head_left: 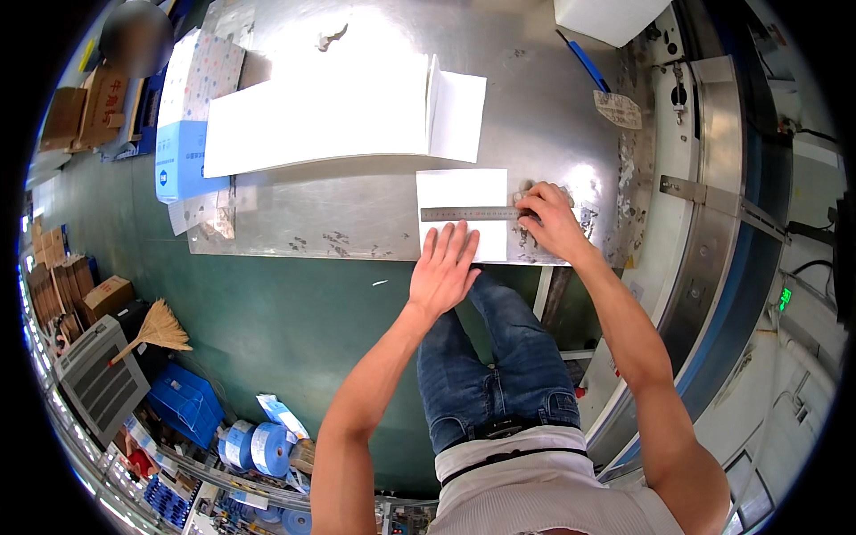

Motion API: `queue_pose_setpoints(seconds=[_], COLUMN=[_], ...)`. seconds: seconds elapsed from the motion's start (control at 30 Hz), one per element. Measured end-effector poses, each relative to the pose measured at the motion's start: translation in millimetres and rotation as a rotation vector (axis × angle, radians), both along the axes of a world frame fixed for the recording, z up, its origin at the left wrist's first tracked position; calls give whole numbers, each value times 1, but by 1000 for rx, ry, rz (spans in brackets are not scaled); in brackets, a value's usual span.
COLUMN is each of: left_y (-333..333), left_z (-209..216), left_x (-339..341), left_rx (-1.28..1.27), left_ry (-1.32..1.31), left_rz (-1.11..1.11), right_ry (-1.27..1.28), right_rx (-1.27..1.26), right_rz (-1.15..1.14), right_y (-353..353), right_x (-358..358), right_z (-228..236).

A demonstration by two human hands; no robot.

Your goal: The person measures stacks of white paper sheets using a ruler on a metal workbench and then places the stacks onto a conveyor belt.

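A white sheet of paper lies at the front edge of the metal table. Across its middle rests a steel ruler, running left to right. My left hand lies flat on the sheet's lower part, fingers stretched out just below the ruler. At the sheet's right side, my right hand pinches the ruler's right end between thumb and fingers. Behind the sheet, to the left, is a long stack of white paper, with a few sheets shifted out at its right end.
A blue and white box stands at the table's left end. Far right on the table lie a blue-handled scraper and a white block. Machine framing borders the right. A broom and blue crate are on the floor.
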State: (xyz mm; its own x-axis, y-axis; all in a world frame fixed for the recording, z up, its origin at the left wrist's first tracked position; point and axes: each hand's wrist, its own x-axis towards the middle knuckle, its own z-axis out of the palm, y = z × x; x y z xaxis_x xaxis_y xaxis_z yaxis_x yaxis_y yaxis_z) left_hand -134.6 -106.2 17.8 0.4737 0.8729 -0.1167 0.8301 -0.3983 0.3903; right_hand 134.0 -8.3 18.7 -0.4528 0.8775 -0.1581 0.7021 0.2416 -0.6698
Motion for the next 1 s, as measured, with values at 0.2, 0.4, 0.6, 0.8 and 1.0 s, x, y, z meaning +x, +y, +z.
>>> queue_pose_setpoints(seconds=[0.2, 0.4, 0.6, 0.8, 1.0], left_y=[0, 0, 1, -1, 1], left_z=[0, 1, 0, -1, 1], left_x=[-1, -1, 1, 1, 2], left_rx=[-4, -11, -13, -18, -25], left_ry=[-3, -2, 5, 6, 4], left_rz=[-4, -3, -7, 1, -7], right_ry=[-20, -50, -55, -25, -28], right_rx=[11, 41, 30, 31, 39], right_rz=[9, 31, 20, 18, 10], right_y=[0, 0, 0, 2, 2], right_x=[-4, -6, -4, -5, -4], right_z=[3, 5, 5, 2, 2])
